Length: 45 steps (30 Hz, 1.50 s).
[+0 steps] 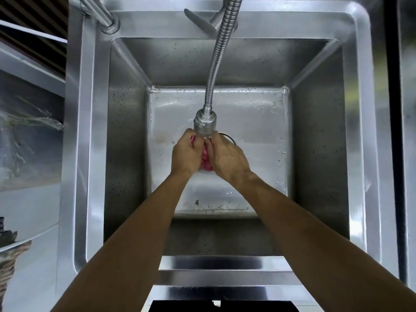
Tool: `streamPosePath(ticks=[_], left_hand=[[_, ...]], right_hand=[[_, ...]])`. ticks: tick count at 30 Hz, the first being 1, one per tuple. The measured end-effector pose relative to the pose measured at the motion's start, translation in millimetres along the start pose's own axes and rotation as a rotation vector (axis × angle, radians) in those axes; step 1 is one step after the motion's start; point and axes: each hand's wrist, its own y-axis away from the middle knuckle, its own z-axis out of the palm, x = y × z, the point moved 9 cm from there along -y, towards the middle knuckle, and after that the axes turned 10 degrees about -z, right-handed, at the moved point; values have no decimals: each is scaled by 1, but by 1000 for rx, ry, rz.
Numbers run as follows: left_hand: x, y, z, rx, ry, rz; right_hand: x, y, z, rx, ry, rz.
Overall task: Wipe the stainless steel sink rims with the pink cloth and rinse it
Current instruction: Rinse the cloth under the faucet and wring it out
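Both my hands are low inside the stainless steel sink (90, 154), directly under the faucet's spray head (205, 123). My left hand (185, 154) and my right hand (227, 158) press together around the bunched pink cloth (206, 162), gripping it between them. Only a strip of the cloth shows between the palms, plus a small bit at the left fingers. The sink's wide flat rim frames the deep basin, whose floor is wet with droplets. The drain (229, 137) is partly hidden behind my right hand.
A flexible metal faucet hose (219, 52) arcs from the back rim down to the spray head. A lever handle (199, 20) and a second tap (101, 12) sit on the back rim. A window pane lies to the left, a dark panel to the right.
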Motion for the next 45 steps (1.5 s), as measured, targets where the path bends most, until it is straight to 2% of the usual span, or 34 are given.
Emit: streamPosePath(ticks=[2,5,8,10,14,17,19,22,24,28,31,33,35,39,45], left_hand=[[-6,-2,-2,-7,8,-32],[1,6,5,-46,-48,10],[-11,-3,-1,-63,-83,-65],[-18,-5,-2,-94,-94,-115],[6,-6,-3,-68,-110,-20],[13,-12,-4,-90,-139,-32],[8,-6,1,-176,-246,-70],[-6,18,5,-468,-435,-200],[2,23,-13,-528,-468,-175],[53,12,-57,-438,-208,-27],[105,6,-79,-260,2,98],[137,4,-85,-172,180,120],[158,0,-79,-176,309,78],[187,-9,-58,-256,379,47],[193,-22,-63,-110,455,88]], right_hand=[[-4,4,7,-33,-32,-7],[10,6,2,10,-70,95],[-4,18,7,-30,-84,-22],[-3,24,9,-47,-183,-25],[-2,13,-5,54,-145,2],[-5,8,-4,33,-123,-13],[5,11,-6,12,-162,44],[2,34,0,-117,-260,27],[-7,56,2,-205,-339,10],[-22,78,-26,-186,-340,-85],[-37,73,-67,-73,-234,-166],[-49,63,-91,-24,-239,-260],[-55,52,-107,-24,-332,-278],[-62,36,-130,6,-369,-324],[-54,33,-136,30,-362,-310]])
